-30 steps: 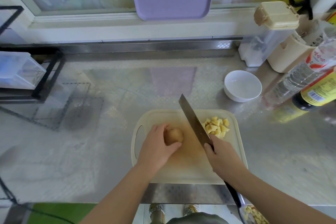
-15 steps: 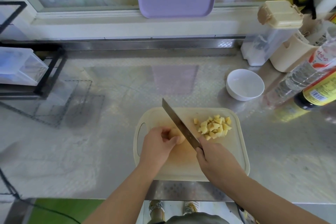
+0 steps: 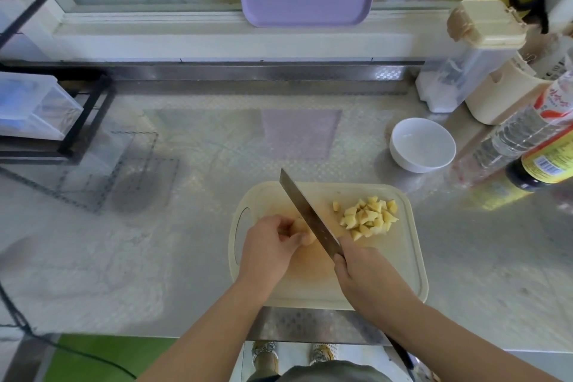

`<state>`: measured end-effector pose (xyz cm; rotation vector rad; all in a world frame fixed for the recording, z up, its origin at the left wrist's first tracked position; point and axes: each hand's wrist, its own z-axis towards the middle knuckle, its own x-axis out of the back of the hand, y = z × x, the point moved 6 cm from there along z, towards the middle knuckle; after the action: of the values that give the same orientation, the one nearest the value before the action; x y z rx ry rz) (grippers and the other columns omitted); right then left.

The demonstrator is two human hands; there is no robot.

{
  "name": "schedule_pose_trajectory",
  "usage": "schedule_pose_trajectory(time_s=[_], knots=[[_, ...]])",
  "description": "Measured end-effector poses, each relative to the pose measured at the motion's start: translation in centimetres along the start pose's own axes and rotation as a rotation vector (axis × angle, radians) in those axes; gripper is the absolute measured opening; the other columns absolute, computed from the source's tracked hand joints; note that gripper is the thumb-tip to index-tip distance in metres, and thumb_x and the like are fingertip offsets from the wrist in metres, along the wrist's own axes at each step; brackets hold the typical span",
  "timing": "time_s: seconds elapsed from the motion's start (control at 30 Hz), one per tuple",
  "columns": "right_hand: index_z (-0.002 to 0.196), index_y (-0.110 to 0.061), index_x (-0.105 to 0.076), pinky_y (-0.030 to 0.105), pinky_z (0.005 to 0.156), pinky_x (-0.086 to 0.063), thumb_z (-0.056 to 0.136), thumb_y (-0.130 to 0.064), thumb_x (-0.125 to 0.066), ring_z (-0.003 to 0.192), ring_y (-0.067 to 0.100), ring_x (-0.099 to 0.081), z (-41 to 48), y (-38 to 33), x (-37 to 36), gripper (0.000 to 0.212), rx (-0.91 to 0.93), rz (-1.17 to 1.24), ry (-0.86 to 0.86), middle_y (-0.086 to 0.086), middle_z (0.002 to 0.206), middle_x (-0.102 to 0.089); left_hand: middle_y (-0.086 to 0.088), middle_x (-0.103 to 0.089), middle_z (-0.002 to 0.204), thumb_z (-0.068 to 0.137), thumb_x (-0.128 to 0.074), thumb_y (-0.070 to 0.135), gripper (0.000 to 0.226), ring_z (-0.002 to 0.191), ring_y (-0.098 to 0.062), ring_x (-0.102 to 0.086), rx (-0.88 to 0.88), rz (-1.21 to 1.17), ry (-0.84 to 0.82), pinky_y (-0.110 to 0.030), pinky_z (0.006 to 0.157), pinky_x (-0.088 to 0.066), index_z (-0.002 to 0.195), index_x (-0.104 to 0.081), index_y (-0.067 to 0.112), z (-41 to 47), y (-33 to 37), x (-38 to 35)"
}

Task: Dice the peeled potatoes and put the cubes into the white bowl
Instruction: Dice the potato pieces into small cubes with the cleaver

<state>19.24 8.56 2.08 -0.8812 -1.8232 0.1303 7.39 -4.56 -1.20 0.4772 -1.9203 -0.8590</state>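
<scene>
Head view: left hand (image 3: 269, 246) grips potato (image 3: 302, 228); right hand (image 3: 367, 277) holds knife (image 3: 308, 214) just beside.

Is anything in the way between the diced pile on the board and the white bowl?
Nothing visible. Only bare steel counter lies between the potato cubes and the white bowl; the bottles stand to the bowl's right, off that path.

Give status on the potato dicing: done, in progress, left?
Done: a pile of cubes lies on the cutting board, right of the knife. In hand: the left hand holds a potato piece while the right hand grips the knife, blade against it. Left: dice that piece, then move every cube into the white bowl, which holds none.
</scene>
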Motion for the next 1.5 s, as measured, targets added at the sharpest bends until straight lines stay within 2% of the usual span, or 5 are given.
schedule_pose_trajectory(time_s=[0.2,0.53,0.77,1.2,1.5], knots=[[0.101,-0.026,-0.044,0.027,0.062,-0.051,0.106,-0.026,-0.038,0.069,0.013,-0.059,1.2,-0.5,-0.7,0.008,-0.016,0.045,-0.018,-0.004,0.081,-0.059,0.014,-0.068,0.093,0.083,-0.074,0.037,0.024,0.085,0.000,-0.063,-0.031,0.038,0.005,-0.024,0.081,-0.053,0.105,-0.069,0.029,0.0,0.0,0.1],[0.115,-0.017,-0.052,0.041,0.083,-0.054,0.104,-0.022,-0.039,0.092,0.026,-0.065,3.9,-1.3,-2.5,0.018,-0.083,0.004,-0.056,0.006,0.100,-0.066,0.013,-0.062,0.099,0.082,-0.069,0.048,0.028,0.086,-0.004,-0.060,-0.059,0.172,-0.059,-0.032,0.079,-0.053,0.104,-0.064,0.033,0.5,-0.5,-0.6],[0.118,-0.020,-0.054,0.043,0.081,-0.054,0.102,-0.025,-0.040,0.086,0.023,-0.063,3.8,-0.9,-1.9,0.022,-0.040,0.092,-0.043,0.005,0.096,-0.065,0.015,-0.043,0.115,0.082,-0.064,0.056,0.051,0.097,-0.011,-0.057,-0.174,0.402,-0.022,-0.025,0.071,-0.043,0.125,-0.050,0.033,-0.2,0.4,-0.9],[0.097,-0.034,-0.052,0.037,0.056,-0.048,0.102,-0.028,-0.047,0.058,0.014,-0.057,2.7,-0.7,2.8,0.009,0.168,0.106,0.078,-0.007,0.066,-0.059,0.009,-0.050,0.129,0.079,-0.068,0.055,0.066,0.113,-0.017,-0.056,-0.116,0.339,0.010,-0.040,0.095,-0.049,0.137,-0.048,0.031,4.4,-1.3,4.5],[0.081,-0.034,-0.049,0.044,0.054,-0.051,0.101,-0.024,-0.051,0.054,0.016,-0.056,2.5,0.7,6.1,0.022,0.064,0.258,0.191,-0.003,0.056,-0.055,0.012,-0.052,0.134,0.098,-0.050,0.034,0.035,0.122,-0.015,-0.050,-0.550,0.721,-0.226,-0.032,0.105,-0.031,0.133,-0.051,0.035,3.3,4.9,-0.5]])
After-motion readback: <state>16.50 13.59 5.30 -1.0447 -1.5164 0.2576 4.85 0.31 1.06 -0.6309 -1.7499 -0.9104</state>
